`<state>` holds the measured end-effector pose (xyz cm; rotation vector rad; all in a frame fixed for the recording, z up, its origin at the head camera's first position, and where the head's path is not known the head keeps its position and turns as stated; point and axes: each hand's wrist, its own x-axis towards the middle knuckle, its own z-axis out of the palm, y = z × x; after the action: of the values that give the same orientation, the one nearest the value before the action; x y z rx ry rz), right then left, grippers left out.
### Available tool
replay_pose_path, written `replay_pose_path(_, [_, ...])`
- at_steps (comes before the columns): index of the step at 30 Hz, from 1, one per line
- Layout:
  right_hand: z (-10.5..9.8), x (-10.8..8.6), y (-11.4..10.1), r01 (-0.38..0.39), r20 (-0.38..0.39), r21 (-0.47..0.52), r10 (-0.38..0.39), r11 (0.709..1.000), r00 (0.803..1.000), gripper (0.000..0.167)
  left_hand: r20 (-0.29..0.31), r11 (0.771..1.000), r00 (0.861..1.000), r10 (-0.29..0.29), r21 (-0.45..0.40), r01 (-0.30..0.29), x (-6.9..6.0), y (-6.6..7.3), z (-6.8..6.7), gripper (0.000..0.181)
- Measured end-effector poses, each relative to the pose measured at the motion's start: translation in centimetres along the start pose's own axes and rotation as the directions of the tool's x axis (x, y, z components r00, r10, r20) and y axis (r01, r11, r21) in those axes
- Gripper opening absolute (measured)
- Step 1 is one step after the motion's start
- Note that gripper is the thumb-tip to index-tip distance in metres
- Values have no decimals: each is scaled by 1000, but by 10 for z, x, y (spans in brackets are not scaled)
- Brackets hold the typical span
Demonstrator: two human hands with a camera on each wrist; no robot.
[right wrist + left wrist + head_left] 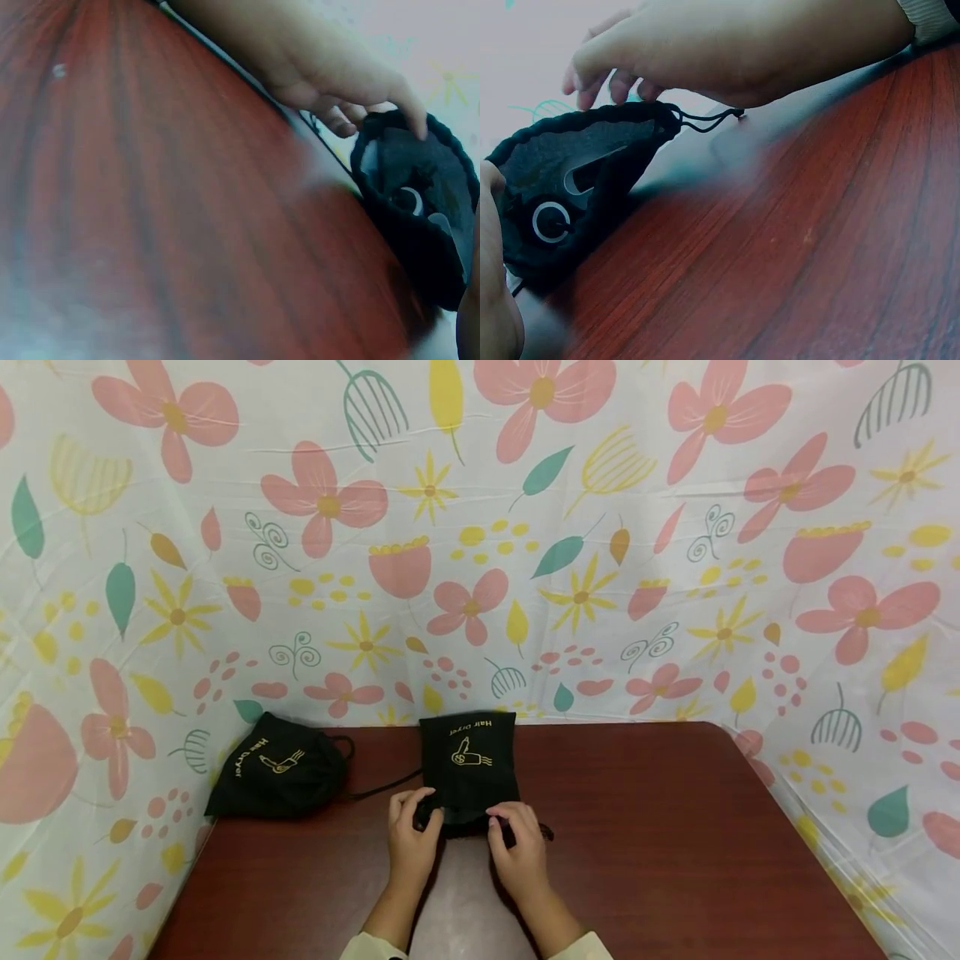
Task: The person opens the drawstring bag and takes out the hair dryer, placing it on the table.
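Note:
A black drawstring bag (471,760), marked "Hair Dryer" in gold, lies flat with its mouth towards me. Inside its gaping mouth, the left wrist view shows a dark object with a white ring (553,223) and a pale rounded outline; its kind is unclear. My left hand (412,839) grips the left of the rim, thumb inside and fingers outside in the right wrist view. At the opposite side my right hand (521,847) rests its loosely bent fingertips by the upper rim, apart from one another. Cord loops (709,118) stick out at the right corner.
Another black "Hair Dryer" bag (281,768), bulging and drawn together, lies at the left back of the reddish-brown table (675,843). A black cord (386,787) runs between the two bags. Flower-printed cloth (480,568) hangs behind and along both sides.

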<state>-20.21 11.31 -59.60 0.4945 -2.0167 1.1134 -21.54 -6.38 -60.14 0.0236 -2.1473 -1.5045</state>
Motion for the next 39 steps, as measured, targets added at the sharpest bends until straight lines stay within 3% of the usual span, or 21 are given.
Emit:
replay_pose_path(4, [3,-2,-5,58,89,78,-65,995,994,24,-18,1000,999,27,2,-27,0,-1,0,31])
replay_pose_path(7, [4,-4,-7,60,171,90,-75,994,982,25,-20,999,999,47,6,-47,1,-1,0,30])
replay_pose_path(15, [5,-7,-10,-15,346,-6,16,1000,938,40,-5,998,999,52,30,-52,0,-1,0,30])
replay_pose_path(19, [5,-6,-10,2,336,-34,10,999,942,42,-19,997,997,76,20,-75,1,-1,1,32])
replay_pose_path(23, [6,-7,-8,9,302,-80,16,997,953,38,-49,990,989,139,10,-139,0,0,3,32])
replay_pose_path(29, [8,-9,-7,-49,273,-174,96,983,957,30,-79,976,973,216,22,-215,-1,2,4,25])
replay_pose_path(32, [9,-9,-8,-112,265,-217,169,970,949,27,-67,974,972,226,36,-224,-2,4,4,23])
replay_pose_path(39, [7,-9,-11,-296,264,-249,358,922,896,31,-31,963,964,266,45,-264,-5,11,5,22])
